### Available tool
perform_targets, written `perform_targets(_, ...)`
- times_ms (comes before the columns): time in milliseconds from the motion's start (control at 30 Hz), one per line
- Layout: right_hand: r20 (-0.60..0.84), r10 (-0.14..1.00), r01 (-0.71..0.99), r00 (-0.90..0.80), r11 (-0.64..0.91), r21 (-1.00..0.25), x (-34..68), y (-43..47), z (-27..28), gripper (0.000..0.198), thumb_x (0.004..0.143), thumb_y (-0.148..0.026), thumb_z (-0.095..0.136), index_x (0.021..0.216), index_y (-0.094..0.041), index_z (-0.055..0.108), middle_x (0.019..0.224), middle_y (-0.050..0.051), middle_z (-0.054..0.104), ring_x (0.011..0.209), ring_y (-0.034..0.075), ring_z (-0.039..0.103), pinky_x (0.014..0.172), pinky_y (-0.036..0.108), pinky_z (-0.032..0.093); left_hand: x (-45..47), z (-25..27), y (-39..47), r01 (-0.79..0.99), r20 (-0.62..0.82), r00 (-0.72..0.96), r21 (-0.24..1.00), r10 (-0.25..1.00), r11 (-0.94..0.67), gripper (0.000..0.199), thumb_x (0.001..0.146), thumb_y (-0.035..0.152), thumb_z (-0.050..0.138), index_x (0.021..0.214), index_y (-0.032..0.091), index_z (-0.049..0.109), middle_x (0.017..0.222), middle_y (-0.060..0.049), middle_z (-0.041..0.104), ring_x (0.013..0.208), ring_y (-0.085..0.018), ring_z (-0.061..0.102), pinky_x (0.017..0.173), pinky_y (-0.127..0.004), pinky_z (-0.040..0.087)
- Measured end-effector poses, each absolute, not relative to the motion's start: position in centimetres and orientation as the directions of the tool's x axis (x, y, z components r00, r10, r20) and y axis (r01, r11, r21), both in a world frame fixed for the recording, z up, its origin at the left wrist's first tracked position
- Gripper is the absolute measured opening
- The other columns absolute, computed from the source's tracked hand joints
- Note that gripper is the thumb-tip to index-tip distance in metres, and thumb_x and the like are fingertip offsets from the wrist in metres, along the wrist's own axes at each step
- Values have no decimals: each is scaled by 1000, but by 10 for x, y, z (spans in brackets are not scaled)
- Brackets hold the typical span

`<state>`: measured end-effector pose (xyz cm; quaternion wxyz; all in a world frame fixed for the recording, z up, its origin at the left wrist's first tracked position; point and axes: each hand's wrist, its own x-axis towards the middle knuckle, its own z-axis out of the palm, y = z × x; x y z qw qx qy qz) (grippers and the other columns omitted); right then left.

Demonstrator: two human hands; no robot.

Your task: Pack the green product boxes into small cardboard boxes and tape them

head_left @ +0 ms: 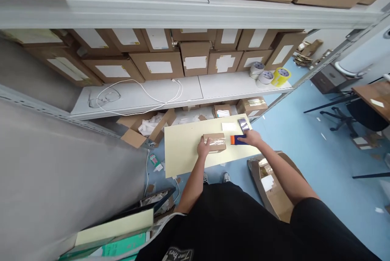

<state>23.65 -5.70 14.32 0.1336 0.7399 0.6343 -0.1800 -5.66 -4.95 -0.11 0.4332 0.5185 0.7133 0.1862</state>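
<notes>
A small brown cardboard box lies on the cream tabletop, with shiny clear tape across its top. My left hand grips the box's left end, thumb on top. To the right of the box, my right hand is closed around a dark blue object with an orange end; its exact kind is unclear. The orange end points at the box, a small gap apart from it. Behind the hands, a white paper slip and a phone-like item rest near the table's far edge.
A shelf behind the table holds labelled cartons, several tape rolls and a white cable. An open carton with white material stands at the back left. Another open carton sits on the floor by my right arm.
</notes>
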Motion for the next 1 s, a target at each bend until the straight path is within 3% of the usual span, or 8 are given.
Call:
perform_targets(200, -433, 870, 971, 236, -233, 60, 245, -64, 123, 52, 91, -61, 67, 110, -13, 77, 113, 21, 77, 104, 31, 72, 82, 32, 51, -57, 4, -48, 597, -424, -88, 702, 901, 389, 70, 99, 69, 47, 153, 25, 50, 125, -10, 77, 114, -29, 73, 93, -35, 54)
perform_targets(300, -471, 849, 949, 240, -307, -69, 195, -58, 96, 53, 91, -56, 71, 111, -8, 76, 111, 25, 76, 105, 32, 72, 87, 35, 53, -59, 8, -51, 581, -415, -81, 719, 906, 381, 71, 99, 69, 47, 153, 24, 50, 129, -11, 75, 118, -30, 71, 97, -36, 53)
perform_targets(400, -470, 852, 919, 232, -350, -181, 156, -59, 71, 47, 93, -46, 75, 120, -7, 71, 119, 22, 72, 112, 30, 69, 93, 37, 54, -61, 13, -54, 554, -404, -66, 746, 912, 370, 67, 99, 67, 48, 151, 26, 52, 132, -10, 74, 121, -30, 69, 101, -38, 52)
perform_targets(500, -487, 839, 902, 244, -381, -204, 144, -70, 48, 39, 100, -40, 69, 127, -13, 66, 128, 16, 68, 112, 28, 68, 95, 42, 57, -63, 14, -56, 557, -411, -58, 743, 910, 371, 67, 99, 67, 45, 152, 27, 50, 137, -10, 72, 124, -31, 68, 103, -39, 51)
perform_targets(600, -477, 814, 865, 332, -464, -190, 156, -83, 27, 36, 105, -38, 55, 125, -11, 67, 119, 20, 71, 112, 30, 68, 98, 43, 52, -63, 13, -55, 582, -446, -77, 706, 892, 404, 72, 99, 70, 43, 157, 28, 43, 143, -10, 67, 127, -31, 66, 104, -40, 51)
perform_targets(733, -421, 839, 837, 346, -479, -266, 191, -91, 9, 34, 98, -23, 53, 125, -7, 67, 127, 23, 70, 126, 29, 61, 106, 36, 43, -63, 13, -54, 561, -446, -78, 720, 892, 409, 72, 99, 71, 44, 158, 28, 42, 148, -9, 64, 132, -30, 63, 106, -40, 50)
perform_targets(867, -439, 837, 792, 327, -496, -356, 207, -85, 15, 35, 97, -18, 49, 122, -6, 69, 121, 20, 73, 120, 26, 65, 104, 32, 44, -63, 14, -55, 544, -418, -61, 748, 906, 381, 65, 100, 67, 43, 152, 28, 48, 143, -7, 68, 129, -28, 65, 105, -38, 51)
perform_targets(1000, -400, 895, 683, 198, -419, -599, 176, -86, 29, 38, 102, -28, 44, 127, -18, 71, 128, 9, 74, 122, 23, 67, 106, 29, 46, -63, 12, -54, 527, -408, -63, 761, 911, 378, 63, 100, 66, 45, 150, 27, 51, 141, -7, 69, 127, -28, 67, 105, -37, 52)
